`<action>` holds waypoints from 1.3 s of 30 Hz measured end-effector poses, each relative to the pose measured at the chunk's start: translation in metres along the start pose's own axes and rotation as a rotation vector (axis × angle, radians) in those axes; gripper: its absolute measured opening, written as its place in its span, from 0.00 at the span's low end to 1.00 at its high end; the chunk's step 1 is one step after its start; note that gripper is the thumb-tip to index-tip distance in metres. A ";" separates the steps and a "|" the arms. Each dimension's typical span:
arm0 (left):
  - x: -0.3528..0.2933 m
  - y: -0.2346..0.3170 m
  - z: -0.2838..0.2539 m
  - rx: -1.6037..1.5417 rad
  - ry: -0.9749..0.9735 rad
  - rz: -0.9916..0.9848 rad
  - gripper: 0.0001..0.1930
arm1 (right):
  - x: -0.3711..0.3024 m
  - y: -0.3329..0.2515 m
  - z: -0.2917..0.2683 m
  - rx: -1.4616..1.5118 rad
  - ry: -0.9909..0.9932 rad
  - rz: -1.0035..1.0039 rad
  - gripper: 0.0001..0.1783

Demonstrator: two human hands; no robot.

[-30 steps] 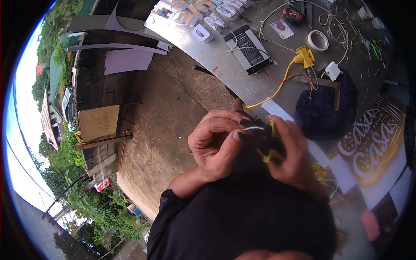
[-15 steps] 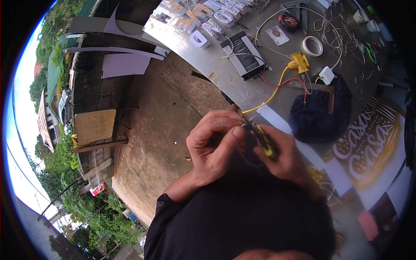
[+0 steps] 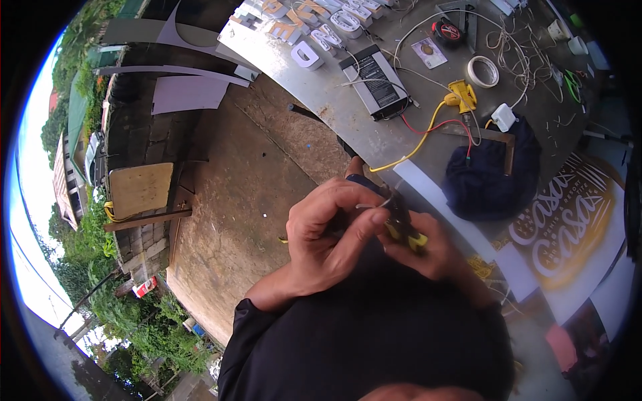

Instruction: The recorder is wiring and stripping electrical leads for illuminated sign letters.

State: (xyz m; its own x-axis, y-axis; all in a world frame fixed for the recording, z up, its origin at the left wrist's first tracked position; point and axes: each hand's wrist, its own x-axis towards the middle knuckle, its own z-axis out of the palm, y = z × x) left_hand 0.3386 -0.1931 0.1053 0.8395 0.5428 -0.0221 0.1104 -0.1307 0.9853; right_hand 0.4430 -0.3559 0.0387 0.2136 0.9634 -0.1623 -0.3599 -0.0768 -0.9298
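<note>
Held in front of my dark shirt, my left hand (image 3: 324, 234) pinches a thin pale wire (image 3: 366, 206) between thumb and fingers. My right hand (image 3: 431, 250) grips a pair of pliers (image 3: 405, 232) with yellow-and-black handles, their jaws up close to the wire at my left fingertips. Whether the jaws bite on the wire is too small to tell. Beyond my hands, on the metal table (image 3: 321, 100), lies a flat power supply (image 3: 378, 87) with a black label. Red and green leads run from it beside a yellow socket (image 3: 461, 97) with a yellow cord.
A navy cloth (image 3: 481, 190) lies at the table's near edge, under a metal square (image 3: 510, 154). Farther back are a masking tape roll (image 3: 473, 79), a tape measure (image 3: 447, 32), green-handled scissors (image 3: 572, 85), tangled wires and several white block letters (image 3: 307, 57). A printed sheet (image 3: 582, 220) is at right.
My right hand and the pliers have shifted slightly down and left, and the tool has tilted. The wire end now shows clearly above my left thumb. The view has moved a little.
</note>
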 end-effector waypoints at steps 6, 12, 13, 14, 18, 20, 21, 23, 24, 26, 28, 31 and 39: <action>-0.005 0.000 0.000 -0.068 -0.003 -0.057 0.04 | 0.003 0.003 0.004 -0.053 0.029 0.001 0.15; -0.010 -0.011 -0.010 -0.108 -0.046 -0.185 0.05 | 0.004 0.019 0.006 -0.327 0.207 -0.101 0.23; -0.012 -0.013 -0.013 -0.081 -0.071 -0.212 0.06 | 0.004 0.022 0.007 -0.325 0.205 -0.100 0.23; -0.014 -0.016 -0.014 -0.080 -0.069 -0.214 0.06 | 0.004 0.025 0.007 -0.364 0.216 -0.117 0.24; -0.025 -0.024 -0.017 -0.216 -0.074 -0.234 0.05 | 0.002 0.035 0.010 -0.436 0.232 -0.170 0.24; -0.029 -0.027 -0.019 -0.241 -0.073 -0.243 0.05 | 0.002 0.037 0.011 -0.468 0.241 -0.186 0.23; -0.030 -0.029 -0.022 -0.248 -0.085 -0.277 0.06 | 0.003 0.037 0.012 -0.502 0.254 -0.204 0.22; -0.032 -0.030 -0.025 -0.259 -0.095 -0.320 0.07 | 0.005 0.042 0.011 -0.564 0.278 -0.210 0.21; -0.031 -0.031 -0.026 -0.263 -0.109 -0.393 0.08 | 0.007 0.045 0.010 -0.629 0.305 -0.223 0.19; -0.030 -0.032 -0.030 -0.272 -0.120 -0.476 0.09 | 0.009 0.053 0.009 -0.656 0.331 -0.219 0.18; -0.028 -0.032 -0.038 0.046 -0.322 -0.480 0.09 | 0.007 0.058 0.009 -0.684 0.366 -0.195 0.16; -0.031 -0.041 -0.043 0.068 -0.377 -0.580 0.08 | 0.002 0.072 0.007 -0.776 0.360 -0.169 0.14; -0.020 -0.031 -0.050 0.431 -0.409 -0.237 0.06 | 0.006 0.065 0.014 -0.819 0.386 -0.175 0.13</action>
State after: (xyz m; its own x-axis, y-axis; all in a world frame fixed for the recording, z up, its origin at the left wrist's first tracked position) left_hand 0.2923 -0.1583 0.0839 0.8918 0.2488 -0.3779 0.4506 -0.4143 0.7907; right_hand 0.4082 -0.3517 -0.0182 0.5458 0.8370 0.0402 0.4295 -0.2382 -0.8711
